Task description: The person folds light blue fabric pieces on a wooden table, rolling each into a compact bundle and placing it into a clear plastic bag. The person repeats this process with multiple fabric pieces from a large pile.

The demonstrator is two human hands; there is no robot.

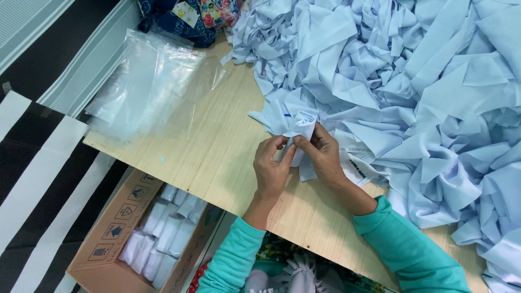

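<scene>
Gripping a pale blue cloth piece [300, 130] from both sides, the left hand [273, 168] and right hand [321, 154] meet over the wooden table [217, 157], fingers closed on the cloth, which is half rolled between them. Just beyond it, a large heap of like blue cloth [412, 81] covers the table's right side. Clear plastic bags [146, 81] lie at the far left. Below the table edge, an open cardboard box [116, 228] holds white rolled bundles [163, 233].
</scene>
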